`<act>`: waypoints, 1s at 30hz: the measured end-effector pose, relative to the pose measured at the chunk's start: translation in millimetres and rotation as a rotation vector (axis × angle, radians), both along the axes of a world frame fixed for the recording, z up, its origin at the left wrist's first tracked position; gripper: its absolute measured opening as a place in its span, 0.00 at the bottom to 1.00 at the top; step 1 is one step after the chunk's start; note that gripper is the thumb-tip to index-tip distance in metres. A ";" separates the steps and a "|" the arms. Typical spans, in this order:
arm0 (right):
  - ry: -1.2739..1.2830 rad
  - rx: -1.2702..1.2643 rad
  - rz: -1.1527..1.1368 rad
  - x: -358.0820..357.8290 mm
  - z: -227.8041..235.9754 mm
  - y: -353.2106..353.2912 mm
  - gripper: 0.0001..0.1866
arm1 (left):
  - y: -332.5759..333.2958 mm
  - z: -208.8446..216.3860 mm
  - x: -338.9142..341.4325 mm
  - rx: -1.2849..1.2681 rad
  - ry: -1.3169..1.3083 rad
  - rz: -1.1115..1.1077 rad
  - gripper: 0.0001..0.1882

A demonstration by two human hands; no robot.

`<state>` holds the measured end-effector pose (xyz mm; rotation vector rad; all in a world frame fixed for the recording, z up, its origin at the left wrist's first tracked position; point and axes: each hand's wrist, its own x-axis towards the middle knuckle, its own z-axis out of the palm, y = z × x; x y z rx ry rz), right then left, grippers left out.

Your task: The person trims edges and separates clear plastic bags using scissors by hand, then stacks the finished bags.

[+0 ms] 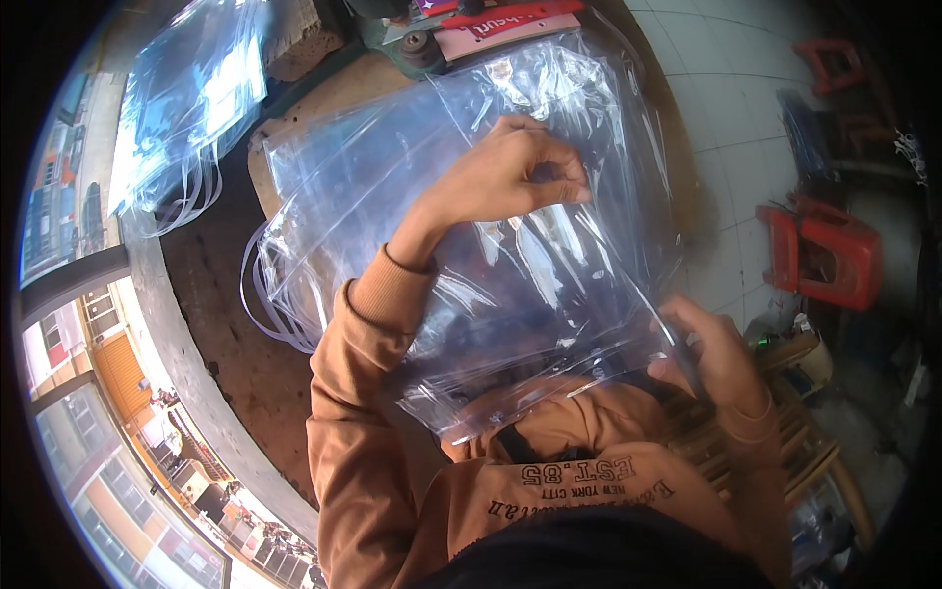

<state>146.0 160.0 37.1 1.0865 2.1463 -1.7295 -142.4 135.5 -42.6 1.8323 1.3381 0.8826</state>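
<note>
Clear bags [549,265], mid-frame: likely light, floppy, slippery, easily creased; pinch edge or handles [280,330]. Left hand [515,175] curled over them, right hand [711,353] bent, lower right; can't tell either's grip.

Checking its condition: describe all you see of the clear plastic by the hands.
The clear plastic looks thin, glossy and creased. It lies across the table, near edge before the sweatshirt, pale loops at its left. The left hand is over it, the right hand at its right edge; exact contact is unclear.
</note>
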 end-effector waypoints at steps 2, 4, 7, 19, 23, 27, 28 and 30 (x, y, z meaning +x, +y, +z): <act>-0.024 -0.007 0.021 -3.2 2.9 2.2 0.24 | -0.1 -2.3 0.8 0.026 0.006 -0.001 0.10; -0.041 -0.034 0.067 -6.0 2.6 7.3 0.24 | -1.6 -2.1 0.6 0.028 0.005 0.000 0.10; 0.103 -0.178 -0.028 -2.3 -14.7 5.2 0.24 | -0.2 -0.3 0.7 -0.014 -0.019 -0.020 0.10; 0.133 -0.253 -0.179 -5.6 -24.4 -6.3 0.21 | 3.7 -1.2 -0.7 -0.121 -0.114 -0.019 0.09; 0.059 -0.214 -0.201 -1.6 -26.4 -7.4 0.19 | 3.5 7.1 2.7 -0.246 -0.214 0.045 0.14; 0.046 -0.201 -0.216 0.1 -29.0 -8.6 0.19 | 2.0 -1.8 3.6 -0.218 -0.269 0.092 0.13; 0.043 -0.199 -0.219 0.8 -29.3 -8.8 0.19 | 1.8 -2.6 4.0 -0.247 -0.311 0.097 0.13; 0.066 -0.179 -0.217 -0.5 -28.1 -9.8 0.19 | 1.5 0.1 5.0 -0.305 -0.393 0.111 0.12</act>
